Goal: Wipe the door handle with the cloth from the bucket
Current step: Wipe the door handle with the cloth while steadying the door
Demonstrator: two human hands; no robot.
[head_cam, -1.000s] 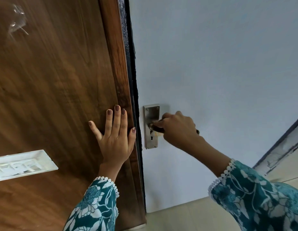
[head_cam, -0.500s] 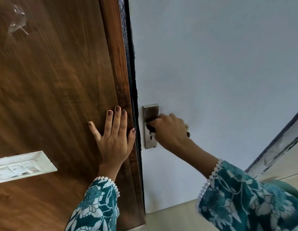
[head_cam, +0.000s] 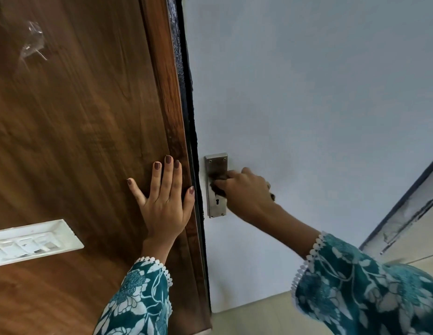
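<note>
Wipe underway: right hand [head_cam: 247, 192] grip holds dark cloth [head_cam: 218, 183] against steel handle plate [head_cam: 216, 184] on pale door; lever hidden. Left hand [head_cam: 163, 201] flat, grip wide, on brown wooden panel [head_cam: 77, 129]. Bucket unseen.

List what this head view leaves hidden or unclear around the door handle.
- Handle lever: hidden behind the right hand; only the metal plate shows.
- Cloth: a dark bit peeks past the fingers; the rest is hidden.
- Bucket: out of frame.
- Switch panel: cut off by the left edge.
</note>
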